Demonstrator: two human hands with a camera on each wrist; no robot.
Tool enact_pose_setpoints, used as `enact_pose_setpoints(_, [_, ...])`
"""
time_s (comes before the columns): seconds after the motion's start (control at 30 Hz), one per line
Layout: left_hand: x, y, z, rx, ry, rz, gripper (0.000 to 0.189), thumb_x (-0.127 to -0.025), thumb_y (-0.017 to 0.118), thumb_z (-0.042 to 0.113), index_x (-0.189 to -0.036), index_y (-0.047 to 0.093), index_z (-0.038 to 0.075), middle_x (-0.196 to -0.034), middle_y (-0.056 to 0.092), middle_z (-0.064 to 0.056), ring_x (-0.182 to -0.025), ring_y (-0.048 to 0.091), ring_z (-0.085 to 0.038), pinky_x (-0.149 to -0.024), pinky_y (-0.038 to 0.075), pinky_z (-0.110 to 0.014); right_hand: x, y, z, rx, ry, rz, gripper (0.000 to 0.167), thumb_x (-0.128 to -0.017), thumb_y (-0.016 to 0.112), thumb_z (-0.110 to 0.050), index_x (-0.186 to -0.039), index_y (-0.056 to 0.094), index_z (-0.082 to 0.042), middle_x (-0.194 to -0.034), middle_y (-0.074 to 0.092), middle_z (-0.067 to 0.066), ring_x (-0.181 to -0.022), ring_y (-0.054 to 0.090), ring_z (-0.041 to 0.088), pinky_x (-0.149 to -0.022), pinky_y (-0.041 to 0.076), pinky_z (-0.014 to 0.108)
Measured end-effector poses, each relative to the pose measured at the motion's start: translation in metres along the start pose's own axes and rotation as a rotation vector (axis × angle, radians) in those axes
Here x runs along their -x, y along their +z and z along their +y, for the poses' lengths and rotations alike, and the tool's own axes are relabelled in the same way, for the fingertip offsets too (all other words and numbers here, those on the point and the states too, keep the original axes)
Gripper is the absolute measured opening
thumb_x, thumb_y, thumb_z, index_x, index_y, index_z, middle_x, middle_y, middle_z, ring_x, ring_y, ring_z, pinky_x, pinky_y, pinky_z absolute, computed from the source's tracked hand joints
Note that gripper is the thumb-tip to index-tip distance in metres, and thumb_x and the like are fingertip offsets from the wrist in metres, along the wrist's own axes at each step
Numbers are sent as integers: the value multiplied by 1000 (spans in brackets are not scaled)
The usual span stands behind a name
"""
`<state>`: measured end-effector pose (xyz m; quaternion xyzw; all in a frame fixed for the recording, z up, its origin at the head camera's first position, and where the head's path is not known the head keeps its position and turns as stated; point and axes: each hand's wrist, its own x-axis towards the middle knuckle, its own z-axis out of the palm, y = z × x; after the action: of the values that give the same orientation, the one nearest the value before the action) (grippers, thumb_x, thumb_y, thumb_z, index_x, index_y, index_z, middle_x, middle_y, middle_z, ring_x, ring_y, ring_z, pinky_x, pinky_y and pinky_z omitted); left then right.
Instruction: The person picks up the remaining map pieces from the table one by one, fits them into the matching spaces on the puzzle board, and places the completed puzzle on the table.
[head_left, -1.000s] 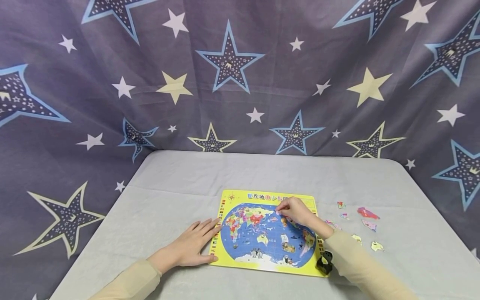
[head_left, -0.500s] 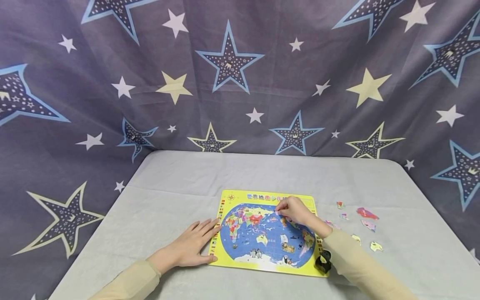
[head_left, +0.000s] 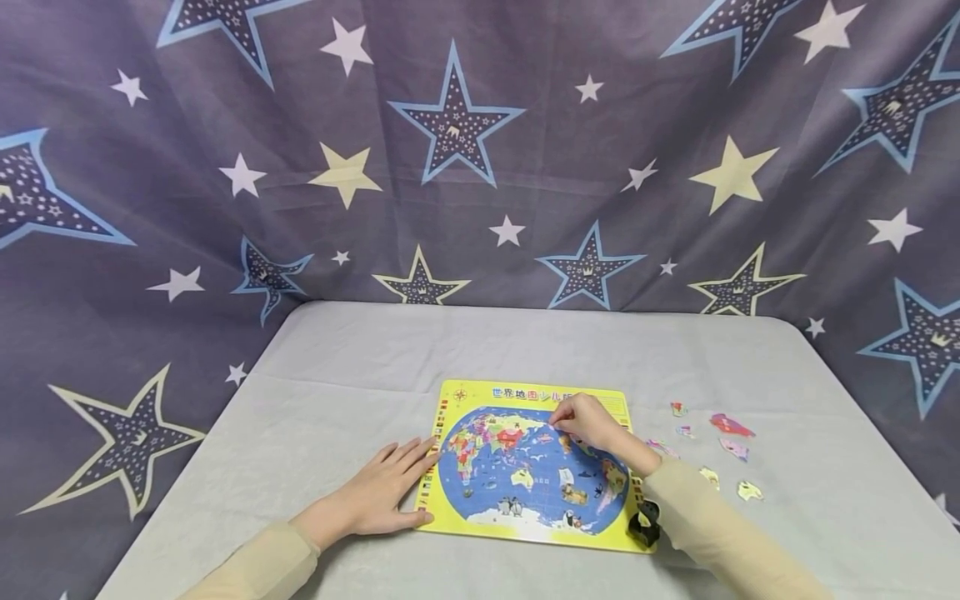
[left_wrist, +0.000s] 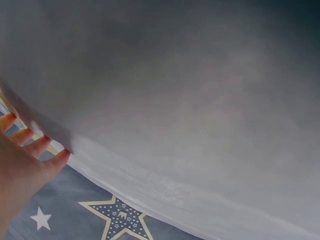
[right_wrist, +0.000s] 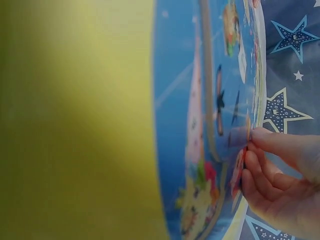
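On the table lies a yellow-bordered world map puzzle board (head_left: 540,542) with a blue map face. My left hand (head_left: 382,492) rests at the board's left edge, fingers spread over the border; its fingertips (left_wrist: 60,155) also show in the left wrist view. Over the upper right of the map, my right hand (head_left: 588,419) has thumb and fingers together, pinching a small puzzle piece mostly hidden by the fingers. In the right wrist view, the right hand (right_wrist: 280,175) stays close to the map surface, and a red patch shows beneath its fingertips.
Several loose puzzle pieces lie right of the board, including a red one (head_left: 731,425), a pink one (head_left: 735,449) and a pale yellow one (head_left: 748,490). A black strap device (head_left: 645,525) is by the right wrist. A star-patterned curtain (head_left: 480,208) hangs behind the table.
Both hands keep nearly the same places. The pinkish bit seen at the right fingertips earlier is now less visible. The whole head view has shifted slightly.
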<state>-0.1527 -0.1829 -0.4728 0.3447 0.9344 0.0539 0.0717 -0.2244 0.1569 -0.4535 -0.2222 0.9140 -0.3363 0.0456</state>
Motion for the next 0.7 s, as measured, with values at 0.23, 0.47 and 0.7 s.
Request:
enact_pose_setpoints(0.23, [0, 0, 0, 10, 1, 3, 83, -79, 32, 69, -141, 23, 15, -147, 15, -2, -133, 16, -24, -103, 17, -48, 1, -1, 2, -18, -26, -10, 11, -81, 58, 2, -81, 69, 0, -79, 65, 8, -58, 51, 7, -49, 42, 20])
enact_pose_setpoints(0.47, [0, 1, 0, 13, 25, 54, 82, -80, 38, 66, -140, 27, 12, -146, 21, -5, -132, 20, -27, -101, 19, -50, 4, -8, -2, -69, 5, -57, 13, -82, 56, 1, -88, 68, 2, -83, 64, 10, -56, 50, 9, -48, 42, 22])
enact_pose_setpoints(0.7, [0, 0, 0, 4, 11, 24, 82, -80, 36, 67, -141, 25, 13, -147, 18, -4, -133, 17, -25, -102, 18, -49, 11, -18, -3, -105, 20, -85, 16, -83, 56, -2, -94, 66, 2, -86, 64, 9, -65, 57, 13, -55, 46, 23])
